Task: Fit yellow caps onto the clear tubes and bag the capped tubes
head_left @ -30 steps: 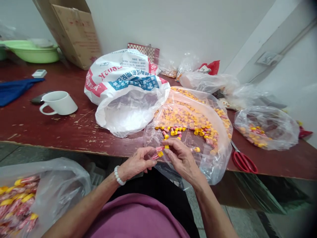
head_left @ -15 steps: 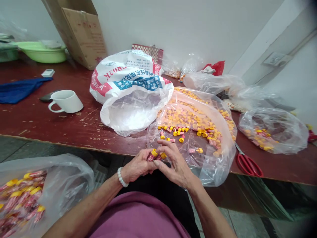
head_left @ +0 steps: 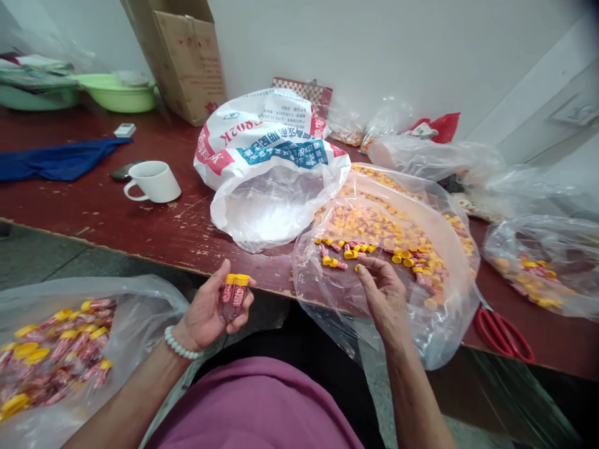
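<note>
My left hand (head_left: 203,315) is closed around small red-printed tubes (head_left: 239,294) with yellow caps, two of them standing side by side above the palm. Over the near edge of an open clear plastic bag (head_left: 327,293), my right hand (head_left: 386,293) pinches a yellow-capped piece (head_left: 358,268) between thumb and fingers; most of it is hidden. Inside that bag lies a heap of similar yellow-capped tubes (head_left: 374,218), with a few loose tubes (head_left: 336,264) close to my right fingertips. At lower left, another plastic bag (head_left: 150,305) holds many more capped tubes (head_left: 60,343).
A white printed sack (head_left: 266,218) lies open on the dark red table (head_left: 93,218), beside a white mug (head_left: 156,182). Red-handled scissors (head_left: 503,333) rest near the right edge by a smaller clear bag (head_left: 575,249). Behind stand a cardboard box (head_left: 191,68) and a green basin (head_left: 121,96).
My hands were together over the tubes; now they are apart. The left has moved left with its tubes, and the right has gone right to the bag and pinches a yellow-capped piece.
</note>
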### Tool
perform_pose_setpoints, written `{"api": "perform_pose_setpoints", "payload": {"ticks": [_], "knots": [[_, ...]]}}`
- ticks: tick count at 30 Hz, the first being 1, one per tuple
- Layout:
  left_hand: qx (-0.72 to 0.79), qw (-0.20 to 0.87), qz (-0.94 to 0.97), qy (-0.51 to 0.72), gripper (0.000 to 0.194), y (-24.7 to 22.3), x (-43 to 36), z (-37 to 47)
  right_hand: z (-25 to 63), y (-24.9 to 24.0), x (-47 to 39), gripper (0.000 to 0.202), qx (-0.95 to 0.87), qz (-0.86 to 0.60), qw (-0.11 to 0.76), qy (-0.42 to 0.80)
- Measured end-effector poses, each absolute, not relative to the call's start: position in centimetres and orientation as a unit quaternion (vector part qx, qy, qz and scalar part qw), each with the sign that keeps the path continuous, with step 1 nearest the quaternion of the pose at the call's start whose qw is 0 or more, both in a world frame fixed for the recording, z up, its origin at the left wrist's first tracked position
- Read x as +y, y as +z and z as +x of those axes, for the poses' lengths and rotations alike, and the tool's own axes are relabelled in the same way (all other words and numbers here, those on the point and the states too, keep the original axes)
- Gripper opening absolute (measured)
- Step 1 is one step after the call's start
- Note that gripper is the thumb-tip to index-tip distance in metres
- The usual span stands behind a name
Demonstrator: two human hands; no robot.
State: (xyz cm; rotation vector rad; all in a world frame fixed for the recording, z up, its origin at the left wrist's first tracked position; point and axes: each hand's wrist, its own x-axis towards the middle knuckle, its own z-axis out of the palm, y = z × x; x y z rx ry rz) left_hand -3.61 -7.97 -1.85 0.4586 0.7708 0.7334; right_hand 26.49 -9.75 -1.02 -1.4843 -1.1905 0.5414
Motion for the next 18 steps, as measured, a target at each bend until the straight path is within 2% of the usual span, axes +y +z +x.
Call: {"api": "perform_pose_setpoints", "payload": {"ticks": [6,12,18], "knots": [[0.365,0.816,0.158,0.42,0.032,-3.1,-8.3,-5.2,25.0,-2.3,-9.1,0.029,-0.613,-0.642,0.432,0.159],[0.377,0.785,0.132,0.474,0.027,-3.6,-9.1,-8.8,23.5,-3.4,-7.9,0.041,-0.593,-0.653,0.412,0.226],[0.391,0.745,0.042,0.538,0.027,-4.0,-11.6,-15.4,21.5,-1.4,-7.9,0.049,-0.606,-0.655,0.401,0.208]]}}
